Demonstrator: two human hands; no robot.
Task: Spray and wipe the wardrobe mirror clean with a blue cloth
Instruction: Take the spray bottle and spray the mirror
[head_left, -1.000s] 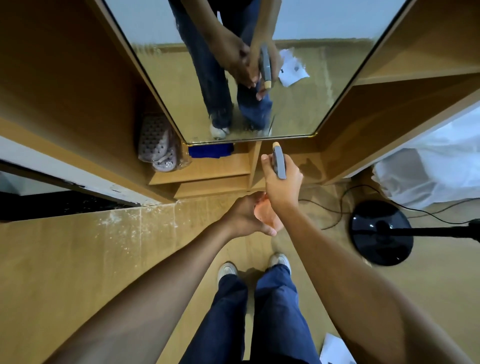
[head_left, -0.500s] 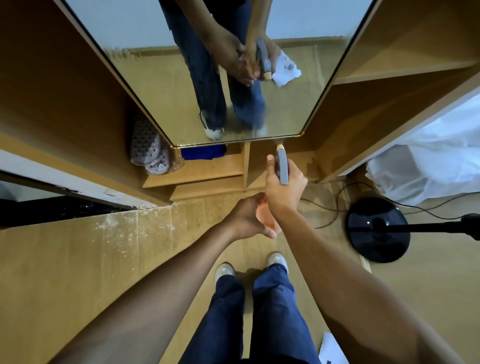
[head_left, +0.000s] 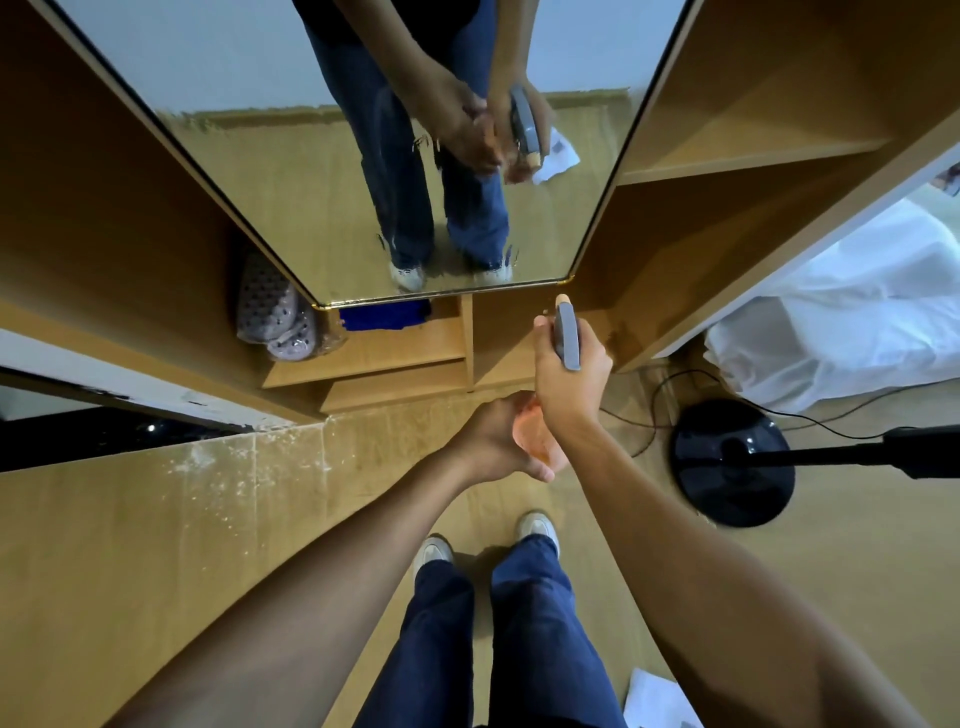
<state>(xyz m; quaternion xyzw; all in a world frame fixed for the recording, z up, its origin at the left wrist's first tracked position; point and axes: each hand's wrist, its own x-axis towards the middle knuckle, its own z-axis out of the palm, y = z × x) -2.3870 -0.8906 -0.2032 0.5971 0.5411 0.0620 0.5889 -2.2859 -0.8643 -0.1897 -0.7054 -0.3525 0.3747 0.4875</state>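
Right hand (head_left: 569, 382) grips the spray bottle (head_left: 566, 338), nozzle aimed up at the mirror (head_left: 311, 182) just ahead; left hand (head_left: 493, 441) cups its base; blue cloth (head_left: 384, 316) lies on the shelf's back edge below

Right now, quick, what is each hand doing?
Left hand: fingers curled under the orange bottle, holding it.
Right hand: fingers gripping the grey spray head, nozzle toward the mirror.
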